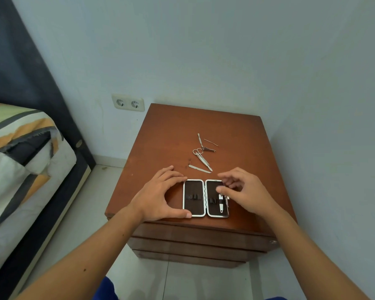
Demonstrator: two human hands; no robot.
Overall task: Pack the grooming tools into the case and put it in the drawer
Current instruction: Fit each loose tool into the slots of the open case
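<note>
A small case (pixel 194 207) with a white rim and dark lining lies open flat near the front edge of a brown nightstand (pixel 173 131). A nail clipper (pixel 221 202) sits in its right half. My left hand (pixel 160 194) grips the case's left edge, thumb at the front corner. My right hand (pixel 245 191) hovers over the right half with fingers spread and nothing in it, thumb tip just above the clipper. Behind the case lie loose metal tools: a file (pixel 199 168), small scissors (pixel 201 158), another clipper (pixel 208 149), a pusher (pixel 200 139) and a thin pin (pixel 211 142).
The nightstand has stacked drawers (pixel 199 237) on its front, all shut, with a small knob (pixel 272 242) at the right. A bed (pixel 20 161) with a patterned cover stands to the left. A double wall socket (pixel 128 103) is behind. The floor is pale tile.
</note>
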